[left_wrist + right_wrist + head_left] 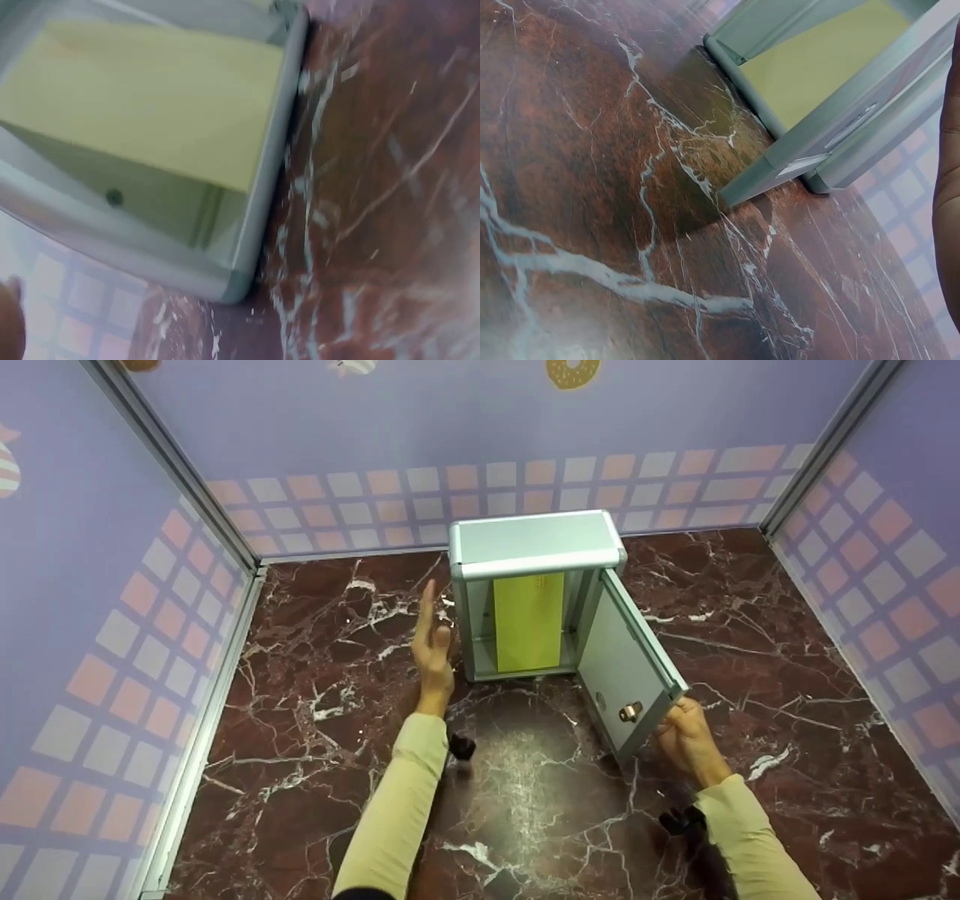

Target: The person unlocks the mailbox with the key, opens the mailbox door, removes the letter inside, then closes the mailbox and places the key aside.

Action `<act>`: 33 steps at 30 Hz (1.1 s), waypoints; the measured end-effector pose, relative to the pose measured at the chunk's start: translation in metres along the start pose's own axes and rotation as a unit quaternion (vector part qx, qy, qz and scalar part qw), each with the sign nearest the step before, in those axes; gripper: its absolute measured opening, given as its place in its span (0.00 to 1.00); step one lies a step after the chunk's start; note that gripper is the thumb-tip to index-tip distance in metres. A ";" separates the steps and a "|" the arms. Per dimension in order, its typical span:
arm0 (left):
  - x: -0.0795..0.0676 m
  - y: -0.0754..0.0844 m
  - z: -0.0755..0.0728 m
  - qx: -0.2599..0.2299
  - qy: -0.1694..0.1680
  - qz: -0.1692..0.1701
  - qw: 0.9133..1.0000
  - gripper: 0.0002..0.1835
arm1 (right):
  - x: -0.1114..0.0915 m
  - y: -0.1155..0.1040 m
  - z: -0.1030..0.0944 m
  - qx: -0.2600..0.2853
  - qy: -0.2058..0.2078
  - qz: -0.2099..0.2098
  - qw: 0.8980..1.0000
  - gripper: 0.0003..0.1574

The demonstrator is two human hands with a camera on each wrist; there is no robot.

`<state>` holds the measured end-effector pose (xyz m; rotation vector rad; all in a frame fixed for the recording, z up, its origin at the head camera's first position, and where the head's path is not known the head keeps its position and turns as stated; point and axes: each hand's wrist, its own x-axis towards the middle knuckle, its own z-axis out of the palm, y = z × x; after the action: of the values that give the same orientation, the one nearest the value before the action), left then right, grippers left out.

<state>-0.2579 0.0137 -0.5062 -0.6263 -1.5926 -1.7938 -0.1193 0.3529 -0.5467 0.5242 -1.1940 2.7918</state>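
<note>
Near the back edge of the desk (750, 600), the silvery cabinet (536, 538) is standing, its door (622, 664) probably swinging light, stiff and slick, best taken by its free edge, where the right hand (688, 735) is sitting, grip unclear, while the left hand (433, 656) is hovering straight-fingered alongside.

Readable text: 0 items

Faint reddish marks (541, 582) near top of yellow sheet (529, 626), head view: too small to read. Pale patch (851, 126) at the door (832, 109), right wrist view: blurred, any lettering illegible.
</note>
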 end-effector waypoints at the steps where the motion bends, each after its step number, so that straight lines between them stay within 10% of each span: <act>1: -0.002 0.003 0.001 0.014 0.021 0.034 0.999 0.47 | 0.000 0.000 0.000 0.001 0.001 -0.002 1.000 0.19; 6: -0.014 0.028 0.014 0.064 0.071 0.170 0.981 0.34 | 0.002 -0.001 0.001 0.018 0.001 -0.013 1.000 0.19; 10: -0.025 0.048 0.037 0.053 -0.009 0.184 0.981 0.29 | 0.002 -0.001 0.001 0.024 -0.006 -0.016 1.000 0.19; 16: -0.039 0.049 0.060 0.036 -0.112 0.067 0.991 0.44 | 0.002 0.001 0.002 0.010 -0.004 -0.007 1.000 0.19; 25: -0.040 0.026 0.070 0.088 -0.118 -0.117 0.982 0.60 | 0.000 0.001 0.001 0.000 -0.002 -0.003 1.000 0.19; 33: -0.034 0.004 0.075 0.129 -0.098 -0.185 0.969 0.65 | 0.000 0.000 0.000 -0.005 -0.004 0.002 1.000 0.18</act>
<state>-0.2367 0.0928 -0.5170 -0.4133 -2.1503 -1.7765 -0.1190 0.3531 -0.5469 0.5346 -1.2118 2.7880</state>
